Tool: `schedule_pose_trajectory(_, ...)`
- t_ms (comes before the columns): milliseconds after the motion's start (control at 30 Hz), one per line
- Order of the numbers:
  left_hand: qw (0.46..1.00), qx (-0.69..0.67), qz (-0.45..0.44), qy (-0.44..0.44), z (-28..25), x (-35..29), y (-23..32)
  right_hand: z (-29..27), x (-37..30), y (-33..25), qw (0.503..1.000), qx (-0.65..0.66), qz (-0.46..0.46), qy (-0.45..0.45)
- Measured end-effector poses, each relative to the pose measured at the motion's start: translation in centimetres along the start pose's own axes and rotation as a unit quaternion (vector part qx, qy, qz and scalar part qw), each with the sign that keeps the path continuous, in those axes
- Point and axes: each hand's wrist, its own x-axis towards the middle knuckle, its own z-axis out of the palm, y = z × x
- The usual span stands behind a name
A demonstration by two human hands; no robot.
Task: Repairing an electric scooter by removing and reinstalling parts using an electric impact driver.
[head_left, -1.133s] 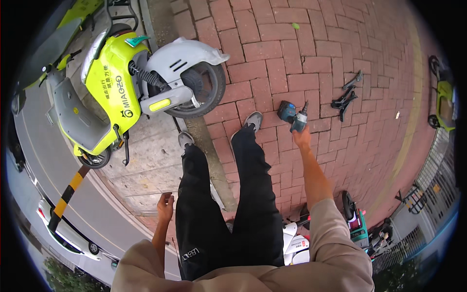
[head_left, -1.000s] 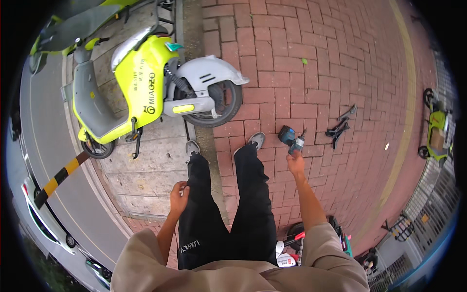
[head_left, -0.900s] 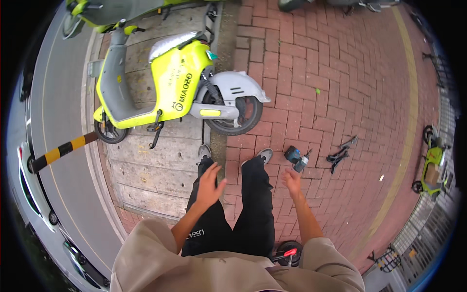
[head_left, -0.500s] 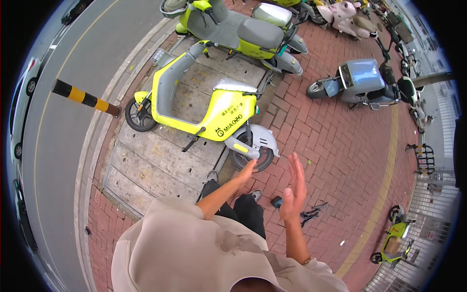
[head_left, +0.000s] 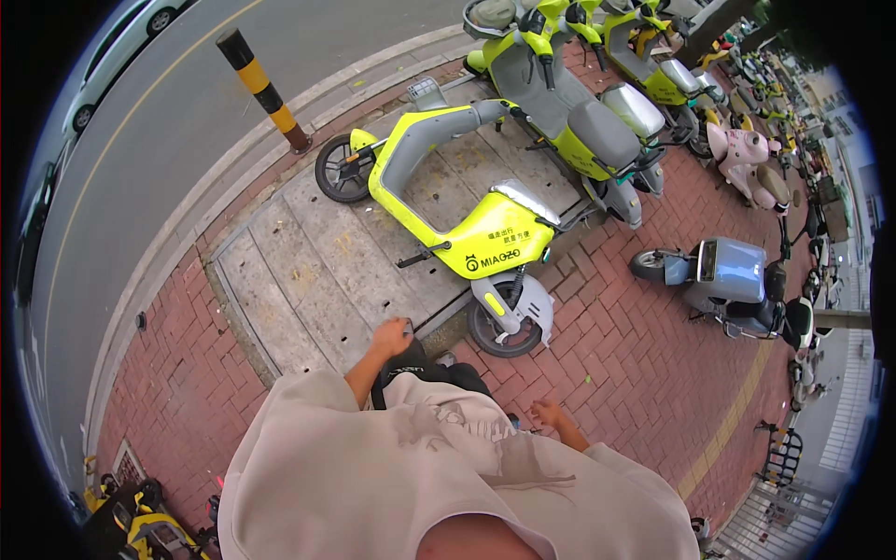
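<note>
On the left, the striped post (head_left: 260, 89) now stands higher in the view, because the view has turned. The left hand (head_left: 385, 340) has dropped down by the black pants (head_left: 411, 362); its fingers are curled, and I can't tell if they hold anything. Next is the yellow scooter (head_left: 499, 245), parked on the gray slabs (head_left: 308, 271). A small bit of what looks like the drill (head_left: 513, 422) shows on the bricks, close to the right hand (head_left: 549, 412). That hand let go of it, so it seems free now, its fingers loosely bent and partly apart. Farther right is the blue scooter (head_left: 733, 266).
</note>
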Motion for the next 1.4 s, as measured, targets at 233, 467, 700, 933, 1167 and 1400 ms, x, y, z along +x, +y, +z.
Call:
schedule_pose_trajectory(233, 0.726, -0.331, -0.557, 0.228, -3.3, -20.0, -29.0, -3.2, 2.8, -3.8, 0.944, 0.269, 0.185, 0.052)
schedule_pose_trajectory(467, 0.82, -0.174, -0.489, 0.241, 0.3, -23.2, -34.5, -13.6, 22.0, -20.8, 0.967, 0.203, 0.048, 0.143)
schedule_pose_trajectory(700, 0.912, -0.298, -0.277, 0.055, -15.5, -1.4, -40.4, -20.4, 26.5, -40.7, 0.921, 0.231, 0.005, 0.315)
schedule_pose_trajectory(933, 0.944, -0.244, -0.165, 0.152, -40.4, 21.0, -43.5, -14.4, 17.4, -33.5, 0.811, 0.332, 0.211, 0.432)
schedule_pose_trajectory(1167, 0.955, -0.278, -0.103, 0.018, -39.8, 29.3, -38.3, -12.1, 18.8, -37.0, 0.746, 0.488, 0.29, 0.348)
schedule_pose_trajectory(1400, 0.931, -0.306, -0.198, -0.017, -35.4, 29.8, -35.6, -30.7, 35.7, -38.1, 0.807, 0.5, 0.252, 0.19)
